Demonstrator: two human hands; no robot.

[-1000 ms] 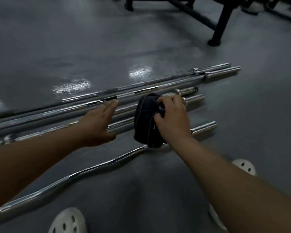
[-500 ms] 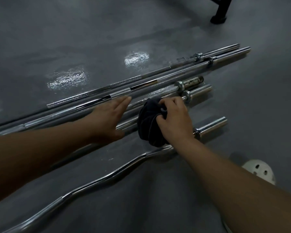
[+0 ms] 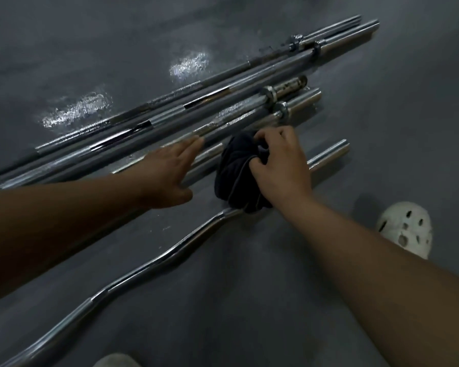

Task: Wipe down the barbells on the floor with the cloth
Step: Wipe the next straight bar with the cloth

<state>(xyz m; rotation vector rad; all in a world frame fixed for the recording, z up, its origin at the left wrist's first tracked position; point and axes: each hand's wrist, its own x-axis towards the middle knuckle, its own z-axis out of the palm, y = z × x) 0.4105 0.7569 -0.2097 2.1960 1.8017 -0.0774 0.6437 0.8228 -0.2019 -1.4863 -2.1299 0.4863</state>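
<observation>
4 straight barbells (image 3: 249, 78), 1 curl bar (image 3: 149, 263). Right hand (image 3: 281, 168) squeezes 1 cloth (image 3: 236, 170); left hand (image 3: 167, 173) flat at 9 o'clock.

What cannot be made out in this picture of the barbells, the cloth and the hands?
Head view:
Left ends of the straight barbells: cut off by the left edge.
The curl bar where the black cloth and right hand cover it.
Whether the left hand touches a barbell: its palm faces down.
</observation>
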